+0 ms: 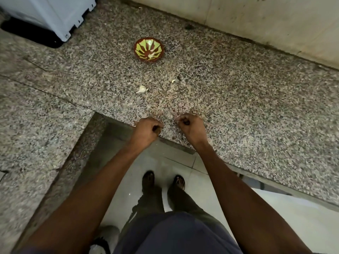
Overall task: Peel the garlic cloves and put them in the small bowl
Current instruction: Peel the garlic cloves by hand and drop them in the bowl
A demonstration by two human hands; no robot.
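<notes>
Grip: both your left hand (149, 127) and right hand (189, 123) are curled; whether they pinch anything, you cannot tell.
Done: pale peeled bits lie in the small brown-and-green patterned bowl (149, 49).
Left: one white unpeeled garlic clove (142, 89) on the speckled granite table (238, 99).

my left hand (148, 128) and right hand (189, 125) sit side by side, apart, at the near edge of the counter (256, 110). beyond them a garlic clove (142, 89) lies on the counter, with a small scrap of peel (173, 81) to its right. farther back stands the small bowl (149, 49), pieces in it. an appliance (47, 15) sits far left.
</notes>
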